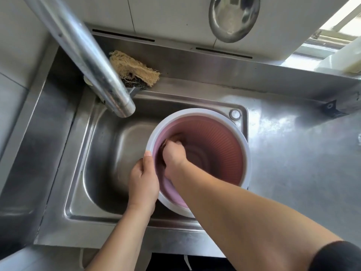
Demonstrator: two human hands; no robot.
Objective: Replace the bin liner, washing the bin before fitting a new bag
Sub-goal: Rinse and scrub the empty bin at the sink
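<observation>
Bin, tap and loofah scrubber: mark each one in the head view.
bin (224, 137), head view, on the pink ribbed inner wall.
tap (88, 57), head view, midway along the steel spout.
loofah scrubber (132, 68), head view, middle of the tan fibres.

Bright daylight from window (332, 36) upper right — glare on steel counter (283, 133); wide-angle edge bending, slight softness.
</observation>
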